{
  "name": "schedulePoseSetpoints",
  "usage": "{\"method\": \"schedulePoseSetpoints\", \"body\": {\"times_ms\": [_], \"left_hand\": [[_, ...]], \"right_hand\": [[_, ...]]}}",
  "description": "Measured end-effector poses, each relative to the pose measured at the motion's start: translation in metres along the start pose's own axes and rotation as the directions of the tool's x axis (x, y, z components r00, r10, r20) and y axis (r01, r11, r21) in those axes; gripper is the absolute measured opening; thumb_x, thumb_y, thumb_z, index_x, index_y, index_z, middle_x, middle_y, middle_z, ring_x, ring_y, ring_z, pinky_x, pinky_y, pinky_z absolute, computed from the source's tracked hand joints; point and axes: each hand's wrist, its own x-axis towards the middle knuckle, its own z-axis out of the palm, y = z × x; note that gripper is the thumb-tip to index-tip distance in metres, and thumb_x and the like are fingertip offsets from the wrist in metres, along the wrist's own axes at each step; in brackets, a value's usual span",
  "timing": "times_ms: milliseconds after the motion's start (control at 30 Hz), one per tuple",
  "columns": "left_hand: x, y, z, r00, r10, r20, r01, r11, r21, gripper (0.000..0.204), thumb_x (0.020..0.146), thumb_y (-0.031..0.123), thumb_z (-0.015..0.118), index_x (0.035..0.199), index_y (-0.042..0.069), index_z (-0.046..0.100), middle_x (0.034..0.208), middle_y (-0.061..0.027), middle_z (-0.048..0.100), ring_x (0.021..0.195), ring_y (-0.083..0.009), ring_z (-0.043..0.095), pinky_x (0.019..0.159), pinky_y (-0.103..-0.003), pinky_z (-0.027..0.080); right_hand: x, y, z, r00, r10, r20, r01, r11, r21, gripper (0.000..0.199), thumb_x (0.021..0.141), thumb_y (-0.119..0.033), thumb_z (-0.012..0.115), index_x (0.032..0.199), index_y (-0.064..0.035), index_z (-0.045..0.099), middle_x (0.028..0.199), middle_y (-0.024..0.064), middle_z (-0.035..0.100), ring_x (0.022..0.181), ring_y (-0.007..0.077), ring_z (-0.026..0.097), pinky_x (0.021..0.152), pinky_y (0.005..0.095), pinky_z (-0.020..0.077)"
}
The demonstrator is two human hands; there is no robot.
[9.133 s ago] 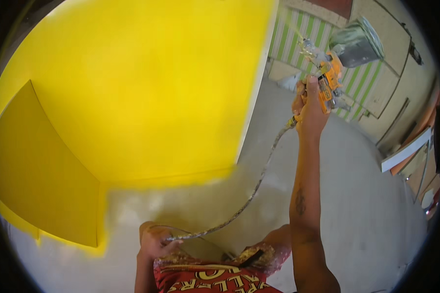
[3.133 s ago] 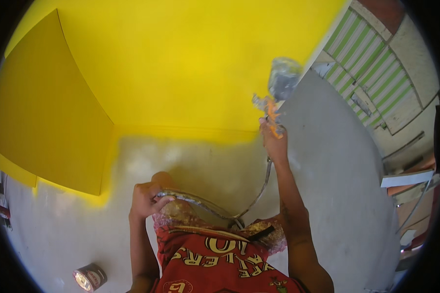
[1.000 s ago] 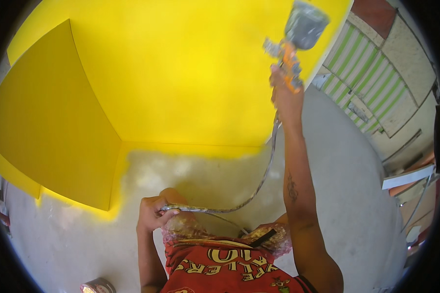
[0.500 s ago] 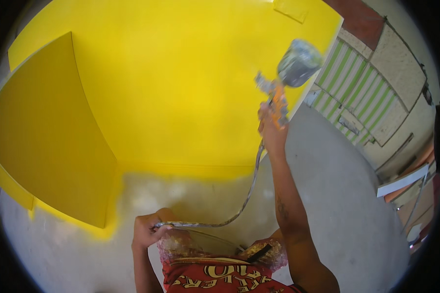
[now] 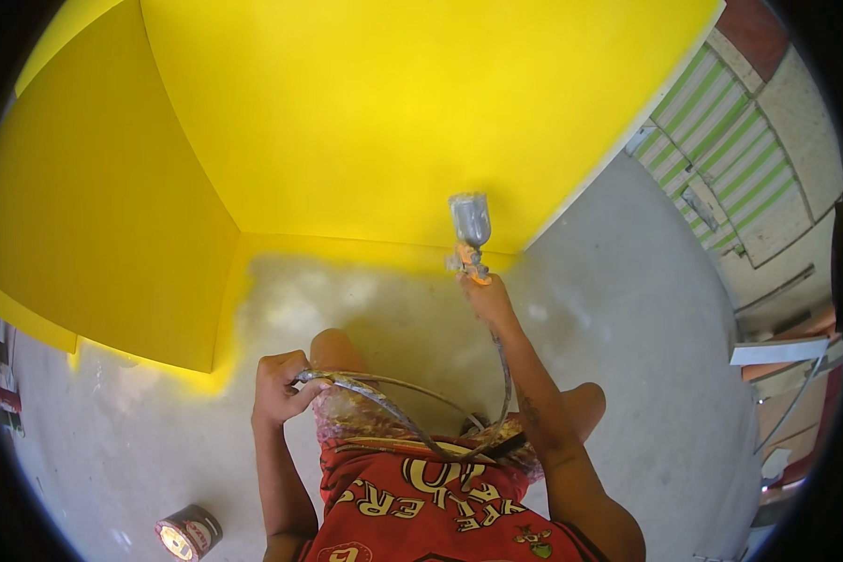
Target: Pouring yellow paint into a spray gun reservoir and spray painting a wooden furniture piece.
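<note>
My right hand (image 5: 487, 292) is closed round the handle of a paint spray gun (image 5: 471, 260), orange-bodied with a grey metal cup (image 5: 471, 221) upright on top. The gun is held out ahead of me, before the lower part of a large yellow panel (image 5: 393, 122). A paint-smeared air hose (image 5: 508, 375) runs down from the gun's handle and loops past my waist. My left hand (image 5: 281, 386), at the left by my knee, is wrapped round a bend of that hose. Yellow paint also covers an upright side panel (image 5: 112, 206) on the left.
Yellow overspray edges the grey concrete floor (image 5: 656, 403) along the panels. A dark paint can (image 5: 189, 532) stands on the floor at lower left. To the right are a green-and-white striped panel (image 5: 721, 150) and a white board (image 5: 779, 351).
My right hand has brought the spray gun down and left, nearer to me, and the hose sags lower. My view has shifted, bringing the paint can into sight. My left hand keeps the hose.
</note>
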Motion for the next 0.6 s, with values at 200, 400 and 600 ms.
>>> {"method": "schedulePoseSetpoints", "body": {"times_ms": [200, 400, 600], "left_hand": [[0.001, 0.009, -0.001, 1.000, 0.017, -0.026, -0.020, 0.996, -0.082, 0.046, 0.075, 0.039, 0.083, 0.064, 0.005, 0.054, 0.056, -0.0081, 0.051, 0.047, -0.0250, 0.048, 0.046, -0.034, 0.036], [0.005, 0.013, 0.000, 0.993, 0.120, -0.006, -0.121, 0.992, -0.042, 0.034, 0.073, 0.031, 0.084, 0.066, 0.007, 0.062, 0.051, -0.0076, 0.051, 0.046, -0.0236, 0.052, 0.044, -0.035, 0.038], [0.003, 0.014, 0.012, 0.995, 0.096, -0.025, -0.096, 0.995, -0.028, 0.030, 0.073, 0.031, 0.084, 0.068, 0.008, 0.066, 0.052, -0.0079, 0.054, 0.046, -0.0246, 0.054, 0.044, -0.035, 0.041]], "right_hand": [[-0.007, -0.110, -0.030, 0.885, -0.373, -0.278, 0.414, 0.904, 0.104, 0.029, 0.093, -0.029, 0.071, 0.086, -0.0012, 0.064, 0.071, 0.0027, 0.059, 0.064, 0.0134, 0.053, 0.060, 0.0319, 0.0438], [-0.032, -0.267, -0.077, 0.613, -0.575, -0.542, 0.746, 0.647, 0.157, 0.022, 0.095, -0.029, 0.070, 0.090, -0.0106, 0.060, 0.067, -0.0041, 0.053, 0.047, 0.0029, 0.043, 0.044, 0.0204, 0.0315], [-0.053, -0.340, -0.096, 0.412, -0.647, -0.641, 0.910, 0.329, 0.252, 0.021, 0.096, -0.028, 0.069, 0.089, -0.0103, 0.060, 0.068, -0.0019, 0.055, 0.048, 0.0043, 0.045, 0.044, 0.0215, 0.0344]]}}
